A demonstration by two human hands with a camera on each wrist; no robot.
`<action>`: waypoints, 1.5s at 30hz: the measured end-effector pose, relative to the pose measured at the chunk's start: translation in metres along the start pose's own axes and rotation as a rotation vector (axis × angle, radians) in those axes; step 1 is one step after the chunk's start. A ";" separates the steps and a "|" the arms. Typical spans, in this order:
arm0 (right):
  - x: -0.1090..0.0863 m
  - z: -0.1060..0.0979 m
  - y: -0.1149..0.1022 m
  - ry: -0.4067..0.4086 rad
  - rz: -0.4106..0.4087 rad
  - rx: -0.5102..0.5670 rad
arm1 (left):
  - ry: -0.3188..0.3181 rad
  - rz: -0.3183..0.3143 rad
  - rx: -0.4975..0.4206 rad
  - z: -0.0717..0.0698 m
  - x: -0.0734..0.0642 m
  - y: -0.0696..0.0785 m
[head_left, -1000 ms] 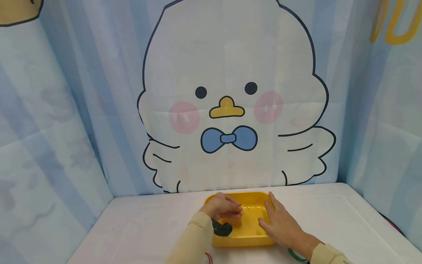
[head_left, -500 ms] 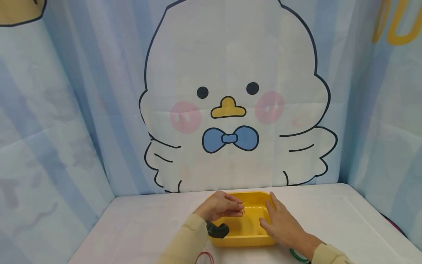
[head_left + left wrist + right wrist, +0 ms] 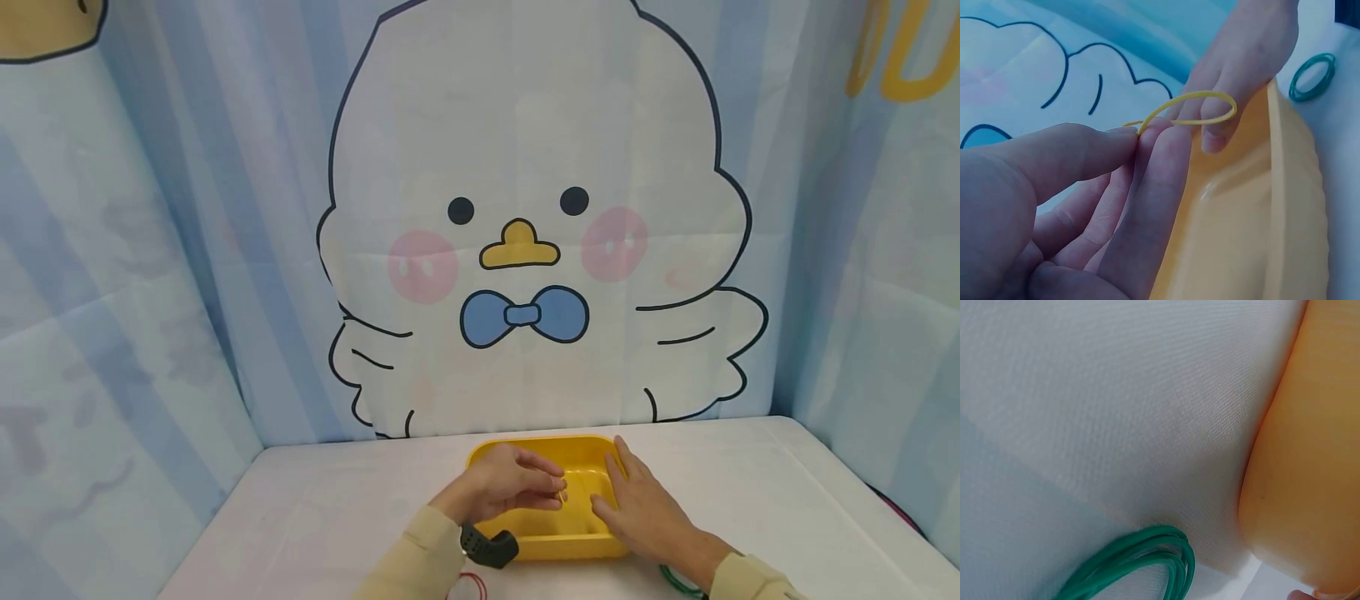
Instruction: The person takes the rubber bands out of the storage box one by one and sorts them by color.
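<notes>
My left hand (image 3: 504, 483) is over the yellow tray (image 3: 558, 547), its thumb and fingertips pinching a thin yellow rubber band (image 3: 1192, 95). The band sticks out as a small loop in the left wrist view. My right hand (image 3: 647, 510) rests at the tray's right rim with fingers spread and holds nothing. Only a sliver of a fingertip appears in the right wrist view, beside the tray's wall (image 3: 1304, 487).
Several green rubber bands (image 3: 1125, 553) lie bunched on the white table (image 3: 330, 517) right of the tray. Red bands (image 3: 483, 583) lie in front of it, near my left sleeve. A dark wrist device (image 3: 492, 547) overlaps the tray's front left corner. A patterned curtain (image 3: 517, 383) stands behind.
My left hand has lifted out of the tray with the yellow rubber band and shifted slightly right and nearer. The right hand has stayed at the rim.
</notes>
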State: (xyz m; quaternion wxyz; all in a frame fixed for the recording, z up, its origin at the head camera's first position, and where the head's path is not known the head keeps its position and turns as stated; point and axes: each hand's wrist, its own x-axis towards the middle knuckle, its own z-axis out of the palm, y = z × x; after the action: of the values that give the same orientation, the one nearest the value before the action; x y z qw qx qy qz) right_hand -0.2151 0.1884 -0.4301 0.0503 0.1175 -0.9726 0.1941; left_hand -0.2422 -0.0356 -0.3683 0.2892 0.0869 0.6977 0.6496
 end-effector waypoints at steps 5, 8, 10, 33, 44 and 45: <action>-0.001 0.000 0.000 0.004 -0.010 -0.006 | -0.040 0.011 -0.020 0.004 -0.006 -0.002; -0.001 0.000 0.000 0.007 -0.011 -0.013 | -0.059 0.011 -0.025 0.006 -0.010 -0.003; -0.001 0.000 0.001 0.012 -0.012 -0.013 | -0.064 0.004 -0.021 0.008 -0.013 -0.004; -0.003 -0.001 -0.001 0.022 -0.017 0.001 | -0.134 0.009 0.001 0.030 -0.040 -0.031; -0.001 -0.001 -0.001 0.005 -0.003 0.006 | -0.104 -0.078 0.154 0.038 -0.048 -0.055; -0.001 -0.001 -0.001 0.001 -0.002 0.007 | -0.101 -0.077 0.173 0.038 -0.048 -0.057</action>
State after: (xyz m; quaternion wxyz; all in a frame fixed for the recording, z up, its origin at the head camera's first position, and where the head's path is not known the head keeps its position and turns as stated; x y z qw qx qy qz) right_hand -0.2142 0.1879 -0.4290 0.0507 0.1184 -0.9718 0.1975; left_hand -0.1690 -0.0344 -0.4085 0.3402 0.1174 0.7386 0.5700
